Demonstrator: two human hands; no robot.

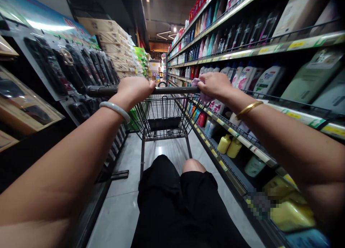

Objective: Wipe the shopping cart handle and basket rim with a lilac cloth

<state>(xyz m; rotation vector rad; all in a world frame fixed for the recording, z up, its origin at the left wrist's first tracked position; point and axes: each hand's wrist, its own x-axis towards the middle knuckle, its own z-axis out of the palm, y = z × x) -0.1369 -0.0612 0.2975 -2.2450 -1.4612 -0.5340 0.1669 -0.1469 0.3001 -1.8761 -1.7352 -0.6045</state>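
Observation:
Ahead of me stands a dark wire shopping cart (164, 113) with a long grey handlebar (176, 90). My left hand (135, 89) is closed around the left part of the bar, a pale bangle on its wrist. On the right part of the bar, my right hand (215, 85) is closed too, with a gold bangle further up the arm. A crumpled light purple cloth (206, 97) is pinched between the right hand and the bar. The visible part of the basket shows bare wire mesh and a black panel (165, 123).
Shelves of shampoo bottles (269, 79) line the right side closely, with yellow pump bottles (234, 147) low down. Belts in packaging (78, 63) hang at left, before stacked boxes (113, 43). A dark metal foot (120, 175) juts onto the tiled floor (122, 201).

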